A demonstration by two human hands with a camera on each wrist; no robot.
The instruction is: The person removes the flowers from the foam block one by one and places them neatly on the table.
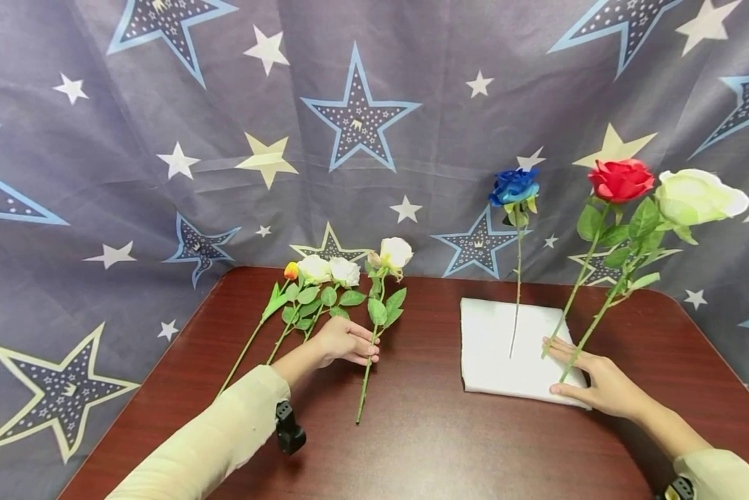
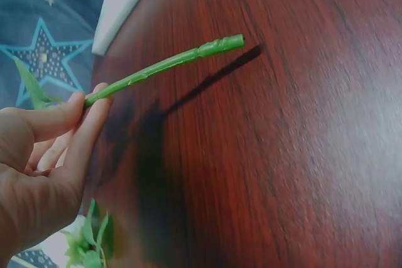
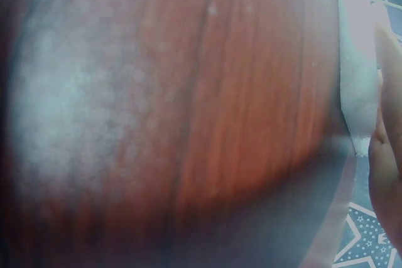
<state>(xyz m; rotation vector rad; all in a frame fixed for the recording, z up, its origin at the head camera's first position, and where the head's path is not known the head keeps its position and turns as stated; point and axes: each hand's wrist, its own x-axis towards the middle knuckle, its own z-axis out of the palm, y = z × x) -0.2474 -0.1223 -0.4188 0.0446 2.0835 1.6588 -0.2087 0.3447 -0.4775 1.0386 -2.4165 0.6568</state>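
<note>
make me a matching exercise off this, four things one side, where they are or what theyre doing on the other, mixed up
1 blue rose
2 left hand
3 right hand
4 orange tulip

A pinches a green stem
B lies leftmost of the flowers on the table
C is at the right edge of the white block
D stands in the white block

Pairs: 1-D, 2-A, 3-C, 4-B

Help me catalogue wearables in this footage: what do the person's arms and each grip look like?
The left sleeve and right sleeve are long, plain and pale cream. A blocky black device sits at the left cuff; a similar dark one at the right is partly cut off. The left grip and right grip are ungloved.
</note>
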